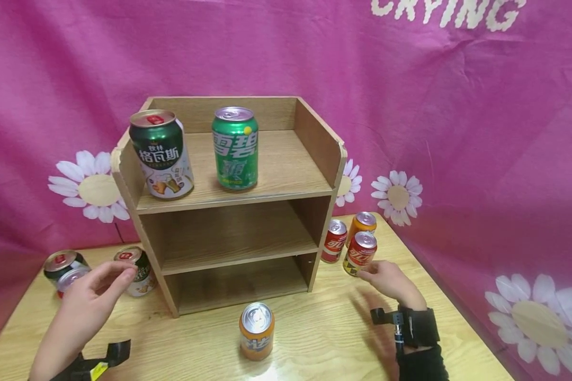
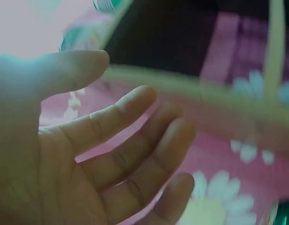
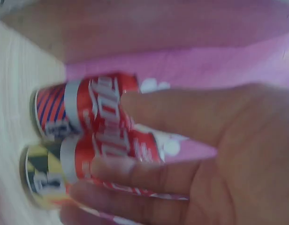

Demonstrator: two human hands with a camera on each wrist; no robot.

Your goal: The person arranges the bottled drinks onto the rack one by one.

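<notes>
My left hand [image 1: 92,296] hovers in front of a green-and-white drink can [image 1: 145,283] left of the shelf, its fingers loosely bent around nothing in the left wrist view. On the right, my right hand [image 1: 392,283] is beside a red cola can [image 1: 360,253] with a yellow-and-black base. The right wrist view shows the thumb and fingers apart in front of this can [image 3: 50,173] and a second red can [image 3: 60,108]; whether they touch is unclear. On the shelf's top stand a green-and-white can [image 1: 164,169] and a green soda can [image 1: 235,153].
A wooden three-level shelf [image 1: 248,198] stands mid-table. In front of it is an orange can [image 1: 256,338]. Another orange can [image 1: 364,222] stands behind the red ones. At far left are a dark-green can [image 1: 57,260] and a silver-topped can [image 1: 71,276]. Pink cloth [image 1: 457,132] hangs around the table.
</notes>
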